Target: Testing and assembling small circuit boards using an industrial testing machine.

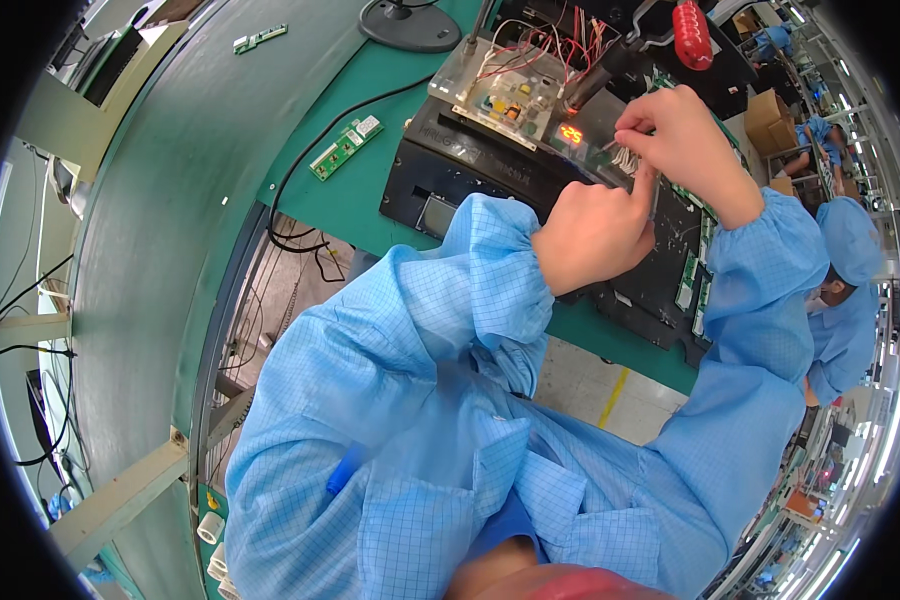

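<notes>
Both of my hands meet over the black test fixture (490, 165) on the green bench. Thumb and fingers of my right hand (685, 140) are pinched together at a small bundle of white wires (625, 160), just right of a lit orange digit display (570, 133). Just below it, my left hand (595, 235) has its index finger stretched to the wires' lower end, while the other fingers curl in; whatever they may hold is hidden. A clear housing with a circuit board (515, 100) and red and white leads sits on the fixture's far left part.
A green circuit board (345, 148) lies left of the fixture, beside a black cable (300, 150). Another small board (260, 39) rests farther left. Several boards (688, 280) line the fixture's right side. A red-handled clamp (692, 35) rises at the back. A person in blue (845, 300) sits at right.
</notes>
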`<state>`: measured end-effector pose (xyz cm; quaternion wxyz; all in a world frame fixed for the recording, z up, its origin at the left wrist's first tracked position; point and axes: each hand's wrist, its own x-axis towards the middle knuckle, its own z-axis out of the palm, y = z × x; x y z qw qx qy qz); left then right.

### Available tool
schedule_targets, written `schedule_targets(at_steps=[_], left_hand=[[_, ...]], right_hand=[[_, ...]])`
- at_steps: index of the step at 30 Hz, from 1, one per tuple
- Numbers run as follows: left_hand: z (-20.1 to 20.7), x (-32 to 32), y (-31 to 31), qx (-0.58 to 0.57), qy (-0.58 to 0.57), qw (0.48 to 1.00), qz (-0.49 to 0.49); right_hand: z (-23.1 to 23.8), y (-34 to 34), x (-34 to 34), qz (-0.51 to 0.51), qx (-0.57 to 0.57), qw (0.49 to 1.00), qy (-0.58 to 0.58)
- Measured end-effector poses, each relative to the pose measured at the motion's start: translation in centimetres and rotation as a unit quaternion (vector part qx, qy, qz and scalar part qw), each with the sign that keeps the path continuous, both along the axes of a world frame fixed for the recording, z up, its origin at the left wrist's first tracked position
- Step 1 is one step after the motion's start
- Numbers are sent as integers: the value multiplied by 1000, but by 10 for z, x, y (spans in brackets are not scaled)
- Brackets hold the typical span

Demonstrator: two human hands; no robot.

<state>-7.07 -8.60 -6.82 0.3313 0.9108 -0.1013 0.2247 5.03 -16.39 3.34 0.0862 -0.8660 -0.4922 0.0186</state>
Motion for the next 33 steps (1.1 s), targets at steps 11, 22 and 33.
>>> schedule_targets(at_steps=[11,22,33], left_hand=[[-1,3,3,2,21,1000,-10],[-3,3,2,2,-1,1000,-5],[-2,2,1,2,-8,1000,-7]], right_hand=[[-2,0,1,-28,18,999,30],[1,0,2,-10,-7,1000,13],[-2,1,-1,-29,4,999,22]])
